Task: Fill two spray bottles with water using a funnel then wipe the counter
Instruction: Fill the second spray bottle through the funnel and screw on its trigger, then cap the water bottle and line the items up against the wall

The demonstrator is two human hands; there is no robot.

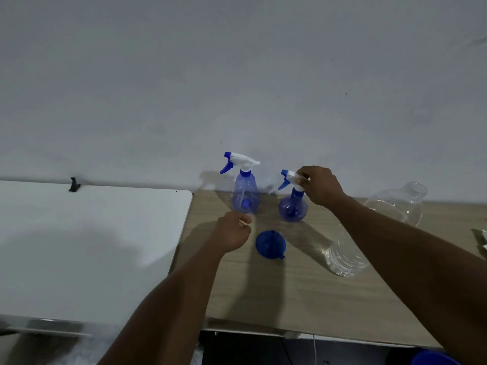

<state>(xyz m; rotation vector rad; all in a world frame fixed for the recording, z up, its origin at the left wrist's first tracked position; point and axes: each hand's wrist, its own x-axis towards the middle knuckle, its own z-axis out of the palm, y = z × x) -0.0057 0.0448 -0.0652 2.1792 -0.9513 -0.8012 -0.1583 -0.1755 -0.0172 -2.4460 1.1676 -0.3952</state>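
The right hand [320, 186] pinches the white trigger head of the round spray bottle [292, 205], which stands upright on the wooden counter [276, 291]. The left hand [233, 233] is curled loosely closed, holding nothing, just in front of the taller spray bottle [244, 196]. The blue funnel [270, 245] lies near both bottles. A clear water bottle [345, 255] stands to the right.

Plain indoor room, bare white wall [237, 75], wood-grain counter [303, 293], white table [79, 246] beside it

left grip [233, 233] fisted, right grip [320, 187] pinching
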